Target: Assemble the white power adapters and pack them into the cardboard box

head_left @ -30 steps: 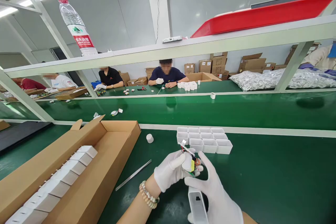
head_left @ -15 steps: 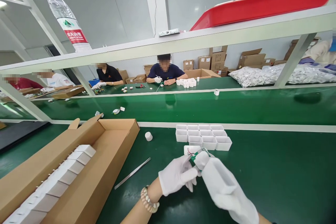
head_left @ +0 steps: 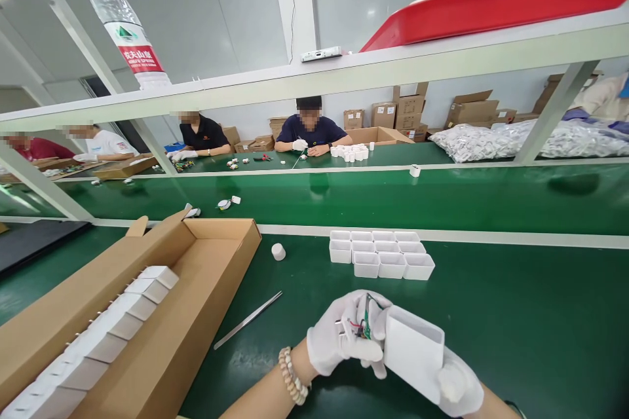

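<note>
My gloved left hand [head_left: 339, 334] is closed around a small green circuit board [head_left: 365, 327] with red and dark wires. Two metal prongs stick out between its fingers. A hollow white plastic casing [head_left: 413, 353], its open end tilted upward, is held in my gloved right hand [head_left: 459, 383], which is partly hidden behind it. Gloved fingertips meet at the board, close to the casing's left side. Just beyond both hands stands a block of white open-topped casings [head_left: 392, 266] in rows.
A cardboard box [head_left: 221, 275] at left holds a row of white pronged units [head_left: 125, 321]. Tweezers [head_left: 248, 319] and a small white cap [head_left: 278, 251] lie on the green table. Behind runs a green belt [head_left: 304, 200] under a shelf [head_left: 275, 83]. Several co-workers sit across.
Both hands have drawn slightly nearer and turned. The white casing now shows its broad side and open end. The board has tipped upright in my left hand.
</note>
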`<state>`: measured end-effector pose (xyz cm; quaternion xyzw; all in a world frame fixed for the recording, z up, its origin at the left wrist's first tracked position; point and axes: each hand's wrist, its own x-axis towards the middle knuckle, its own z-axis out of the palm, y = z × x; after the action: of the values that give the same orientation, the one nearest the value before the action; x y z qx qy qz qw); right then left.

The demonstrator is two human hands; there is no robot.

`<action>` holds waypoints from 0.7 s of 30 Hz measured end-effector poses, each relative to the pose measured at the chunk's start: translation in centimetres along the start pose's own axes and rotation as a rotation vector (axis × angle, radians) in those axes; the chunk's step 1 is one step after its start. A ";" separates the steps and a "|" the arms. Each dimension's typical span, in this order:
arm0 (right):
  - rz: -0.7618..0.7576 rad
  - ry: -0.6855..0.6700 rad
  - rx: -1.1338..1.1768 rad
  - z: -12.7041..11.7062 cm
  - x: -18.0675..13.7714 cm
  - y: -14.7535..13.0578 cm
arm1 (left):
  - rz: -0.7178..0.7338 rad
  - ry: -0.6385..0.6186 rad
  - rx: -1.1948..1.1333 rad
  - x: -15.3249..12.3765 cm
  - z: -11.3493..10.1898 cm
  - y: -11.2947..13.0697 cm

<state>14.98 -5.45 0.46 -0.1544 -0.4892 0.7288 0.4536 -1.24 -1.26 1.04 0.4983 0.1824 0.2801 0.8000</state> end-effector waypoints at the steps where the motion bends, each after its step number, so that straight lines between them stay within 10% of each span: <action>1: 0.002 0.016 -0.064 0.0 -0.1 -0.3 | 0.035 0.006 0.017 0.0 0.1 0.2; 10: 0.031 0.149 -0.281 0.6 -0.3 -2.3 | 0.296 0.288 0.435 -1.3 -0.7 2.9; 21: 0.103 0.140 0.137 0.1 -0.2 -0.4 | 0.115 0.159 0.283 -0.6 -0.1 2.7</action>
<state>15.22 -5.66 0.82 -0.1986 -0.3966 0.7702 0.4583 -2.45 -0.59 3.45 0.5919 0.2539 0.3352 0.6876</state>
